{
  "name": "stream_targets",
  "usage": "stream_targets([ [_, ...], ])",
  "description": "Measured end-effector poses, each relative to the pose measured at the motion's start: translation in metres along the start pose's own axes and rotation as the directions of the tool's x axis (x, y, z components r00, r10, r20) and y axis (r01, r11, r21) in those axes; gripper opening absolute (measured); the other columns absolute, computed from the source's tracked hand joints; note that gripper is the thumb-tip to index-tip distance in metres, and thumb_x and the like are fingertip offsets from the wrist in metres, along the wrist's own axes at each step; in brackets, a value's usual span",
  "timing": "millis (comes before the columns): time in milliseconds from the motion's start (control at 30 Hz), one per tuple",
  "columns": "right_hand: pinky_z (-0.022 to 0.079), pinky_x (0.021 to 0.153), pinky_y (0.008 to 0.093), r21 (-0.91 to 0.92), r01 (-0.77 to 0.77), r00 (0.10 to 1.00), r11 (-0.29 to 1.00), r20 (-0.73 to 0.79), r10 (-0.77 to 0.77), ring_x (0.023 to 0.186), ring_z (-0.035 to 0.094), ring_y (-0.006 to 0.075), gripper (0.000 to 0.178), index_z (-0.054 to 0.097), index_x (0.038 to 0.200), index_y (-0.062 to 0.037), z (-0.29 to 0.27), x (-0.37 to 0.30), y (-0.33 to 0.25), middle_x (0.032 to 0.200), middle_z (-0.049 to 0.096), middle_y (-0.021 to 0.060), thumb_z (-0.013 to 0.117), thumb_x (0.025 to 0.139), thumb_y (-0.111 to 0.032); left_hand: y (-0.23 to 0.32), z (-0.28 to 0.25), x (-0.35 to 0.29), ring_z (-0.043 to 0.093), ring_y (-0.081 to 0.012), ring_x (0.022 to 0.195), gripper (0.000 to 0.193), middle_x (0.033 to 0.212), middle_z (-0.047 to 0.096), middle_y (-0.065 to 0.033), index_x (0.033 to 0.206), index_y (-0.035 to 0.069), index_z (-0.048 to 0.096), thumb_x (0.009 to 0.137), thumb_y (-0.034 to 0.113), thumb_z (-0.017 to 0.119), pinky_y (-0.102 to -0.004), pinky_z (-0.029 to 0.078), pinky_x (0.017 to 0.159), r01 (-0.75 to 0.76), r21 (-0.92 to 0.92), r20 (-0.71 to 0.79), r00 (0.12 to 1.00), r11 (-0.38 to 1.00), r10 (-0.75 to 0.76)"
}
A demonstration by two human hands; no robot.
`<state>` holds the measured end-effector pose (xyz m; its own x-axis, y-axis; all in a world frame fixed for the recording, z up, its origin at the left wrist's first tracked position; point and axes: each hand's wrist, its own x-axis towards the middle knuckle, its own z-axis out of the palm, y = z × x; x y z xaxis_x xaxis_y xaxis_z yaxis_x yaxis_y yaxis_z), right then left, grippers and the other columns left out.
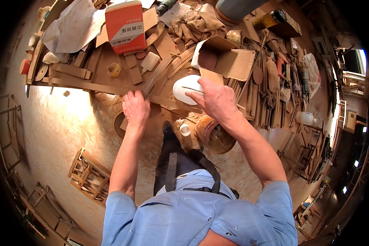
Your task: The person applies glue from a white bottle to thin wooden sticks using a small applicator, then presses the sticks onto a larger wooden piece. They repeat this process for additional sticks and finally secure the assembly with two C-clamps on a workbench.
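Observation:
At the near edge of the workbench my left hand [136, 108] is closed, its fingers curled over the end of a narrow wooden strip [156, 78] that slants away up the bench. Further right, my right hand [218, 98] grips the edge of a white rounded piece [183, 92], smooth and plastic-looking. A thin dark line crosses its face; whether this is a slit or a thin stick I cannot tell. Beyond the right hand stands an open cardboard box [238, 63]. A small white squeeze bottle [150, 61] lies beyond the left hand.
An orange-red box [125, 28] and crumpled cloth [199, 24] occupy the far bench. Tools and wood sticks [270, 82] crowd the right. Below the bench edge are a bucket [219, 139] and a small white cup [185, 130]. A wooden frame [90, 176] rests on the floor at left.

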<state>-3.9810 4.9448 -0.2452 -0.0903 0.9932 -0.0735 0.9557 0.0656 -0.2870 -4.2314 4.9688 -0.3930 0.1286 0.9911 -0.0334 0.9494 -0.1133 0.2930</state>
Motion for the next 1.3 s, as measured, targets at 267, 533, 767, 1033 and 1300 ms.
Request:
stream_targets([
  [267, 0.052, 0.052, 0.0393, -0.141, 0.032, 0.995, 0.989, -0.087, -0.045, 0.061, 0.069, 0.0296, 0.043, 0.066, 0.088, -0.0083, -0.002, 0.008, -0.012, 0.069, 0.068, 0.0126, 0.069, 0.088, -0.051, 0.027, -0.025, -0.008, 0.053, -0.0372, 0.116, 0.059, 0.121, 0.057, -0.0204, 0.122, 0.001, 0.057, 0.071, 0.021, 0.080, -0.0471, 0.044, 0.099, -0.180, -0.216, -0.164, 0.976, 0.960, 0.146],
  [533, 0.054, 0.059, 0.0421, -0.184, 0.006, 0.994, 0.983, -0.107, -0.026, 0.068, 0.070, 0.0347, 0.044, 0.068, 0.100, -0.0050, -0.008, 0.001, -0.005, 0.077, 0.070, 0.0169, 0.069, 0.089, -0.047, 0.115, -0.011, -0.008, 0.044, -0.0417, 0.134, 0.107, 0.143, 0.043, -0.0246, 0.141, -0.004, 0.036, 0.057, 0.030, 0.093, -0.0493, 0.036, 0.115, -0.494, -0.620, -0.396, 0.868, 0.609, 0.300],
  [767, 0.053, 0.057, 0.0425, -0.159, 0.037, 0.994, 0.987, -0.098, -0.053, 0.067, 0.068, 0.0341, 0.044, 0.067, 0.099, -0.0056, 0.005, 0.011, 0.000, 0.078, 0.069, 0.0165, 0.066, 0.091, -0.049, 0.126, -0.013, 0.012, 0.053, -0.0388, 0.122, 0.083, 0.129, 0.054, -0.0178, 0.128, 0.004, 0.050, 0.057, 0.024, 0.088, -0.0478, 0.046, 0.103, -0.501, -0.677, -0.455, 0.861, 0.539, 0.227],
  [1033, 0.050, 0.057, 0.0398, -0.156, 0.564, 0.814, 0.811, -0.056, -0.578, 0.062, 0.061, 0.0290, 0.039, 0.063, 0.100, -0.0063, -0.003, 0.033, 0.033, 0.071, 0.060, 0.0097, 0.065, 0.092, -0.044, 0.126, -0.012, 0.020, 0.057, -0.0357, 0.116, 0.072, 0.120, 0.058, -0.0166, 0.120, 0.006, 0.054, 0.057, 0.023, 0.085, -0.0448, 0.049, 0.099, -0.527, -0.732, -0.454, 0.850, 0.431, 0.268],
  [1300, 0.053, 0.069, 0.0456, -0.141, -0.053, 0.969, 0.989, 0.233, 0.085, 0.090, 0.068, 0.0369, 0.034, 0.059, 0.120, -0.0087, -0.019, 0.013, 0.007, 0.105, 0.069, 0.0173, 0.067, 0.093, -0.028, 0.121, -0.022, 0.023, 0.057, -0.0369, 0.116, 0.072, 0.121, 0.058, -0.0175, 0.120, 0.006, 0.054, 0.058, 0.027, 0.085, -0.0454, 0.049, 0.100, -0.492, -0.719, -0.371, 0.869, 0.491, 0.327],
])
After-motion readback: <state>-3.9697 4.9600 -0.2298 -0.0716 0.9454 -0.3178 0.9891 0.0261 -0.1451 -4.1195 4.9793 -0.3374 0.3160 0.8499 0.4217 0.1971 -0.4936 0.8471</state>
